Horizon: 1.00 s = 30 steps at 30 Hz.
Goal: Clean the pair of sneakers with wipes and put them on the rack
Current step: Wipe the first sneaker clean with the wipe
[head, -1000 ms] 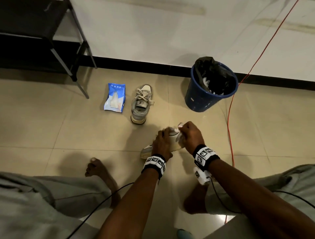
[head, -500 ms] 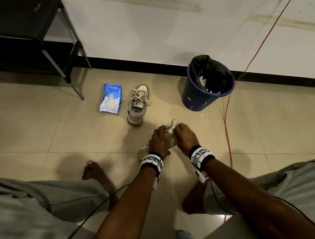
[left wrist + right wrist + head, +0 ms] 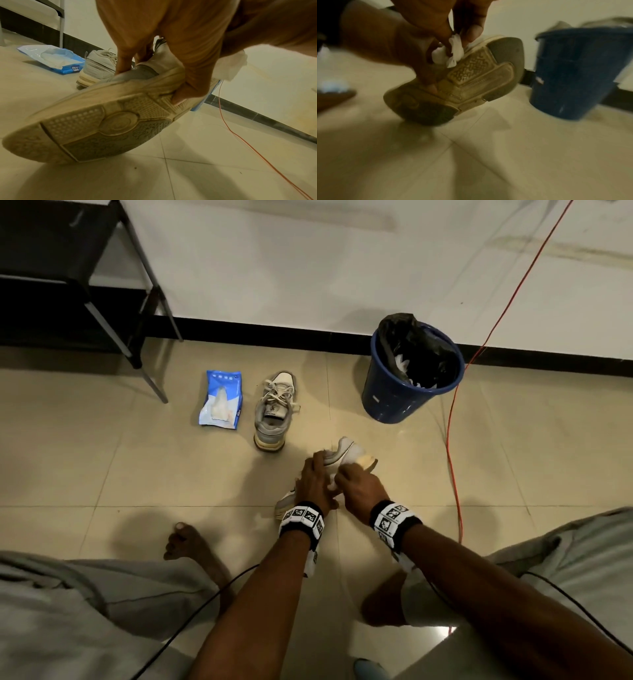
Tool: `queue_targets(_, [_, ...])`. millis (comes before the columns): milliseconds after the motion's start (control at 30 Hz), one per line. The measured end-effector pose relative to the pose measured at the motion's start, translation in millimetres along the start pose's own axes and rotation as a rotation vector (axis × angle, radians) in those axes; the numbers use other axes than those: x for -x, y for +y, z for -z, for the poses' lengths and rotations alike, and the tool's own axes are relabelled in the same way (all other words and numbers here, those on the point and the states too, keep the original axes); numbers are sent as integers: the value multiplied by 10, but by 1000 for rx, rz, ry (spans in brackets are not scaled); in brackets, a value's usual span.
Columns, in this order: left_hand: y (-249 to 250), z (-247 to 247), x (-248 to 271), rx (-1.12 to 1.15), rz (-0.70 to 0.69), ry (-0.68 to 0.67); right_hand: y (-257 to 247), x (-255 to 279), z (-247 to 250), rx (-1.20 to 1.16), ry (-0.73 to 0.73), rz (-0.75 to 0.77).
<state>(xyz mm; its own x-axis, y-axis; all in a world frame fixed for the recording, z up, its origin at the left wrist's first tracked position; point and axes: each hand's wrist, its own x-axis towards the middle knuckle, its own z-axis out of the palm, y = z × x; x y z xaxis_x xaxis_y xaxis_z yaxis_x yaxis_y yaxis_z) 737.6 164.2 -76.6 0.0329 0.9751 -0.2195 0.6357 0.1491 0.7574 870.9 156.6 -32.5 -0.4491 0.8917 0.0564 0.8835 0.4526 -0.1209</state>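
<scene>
My left hand grips a worn white and grey sneaker round its middle and holds it tilted just above the floor. The thumb presses into the sole and the fingers curl over the upper. My right hand pinches a crumpled white wipe against the sneaker's side by the heel sole. The wipe also sticks out behind the left thumb. The second sneaker stands upright on the floor, farther off to the left. The black rack is at the far left.
An open blue wipes pack lies left of the second sneaker. A blue bin with a black liner and used wipes stands by the wall on the right. An orange cable runs down the floor beside it. My bare feet and knees sit near.
The held sneaker's heel now sticks out beyond both hands. My right hand with the wipe has slid back from the heel end toward the shoe's middle. The left hand keeps its grip.
</scene>
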Motion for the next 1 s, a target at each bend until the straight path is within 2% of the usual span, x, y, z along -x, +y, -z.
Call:
queue_targets(33, [8,0,8,-8,-6,-2,3,17,-35,22,-3,43])
queue_targets(133, [26,22,9,-20,2,-1,92,-25,82,-64,59,-200])
queue_targets(267, [26,29,6,-15,2,-12,117,-14,57,-46,137,-256])
queue_targets(333, [37,54,12,-24,0,-12,177,-58,121,-100,184,-366])
queue_targets(367, [35,52,12,-33,3,-13,180,-58,128,-91,192,-365])
queue_targets(400, [25,38,20,-35,8,-13,158,-27,108,-63,165,-299])
queue_targets(467, [28,36,26,-29,7,-20,115,38,52,36,90,-48])
queue_targets(500, [36,42,23,-30,3,-30,156,13,94,57,83,-13])
queue_targets(533, [27,52,19,-30,1,-34,202,-36,168,34,79,-81])
queue_targets(600, [-16,57,19,-11,3,-12,282,-114,303,-13,145,-307])
queue_targets(633, [-23,58,28,1,5,-1,278,-99,319,-27,146,-336])
queue_targets(667, [-19,57,30,7,-1,1,241,-58,299,-23,124,-273])
queue_targets(733, [-4,49,23,4,-16,-5,101,58,145,34,33,9])
queue_targets(767, [-3,44,24,-9,-21,-18,48,101,68,54,-13,91])
queue_targets(800, [-7,35,26,-17,-21,-24,40,117,50,44,-39,107])
queue_targets(833, [-23,34,34,-16,-19,-16,58,98,63,25,-23,75])
queue_targets(1000, [-25,56,31,-28,-22,-21,298,59,147,-48,157,-271])
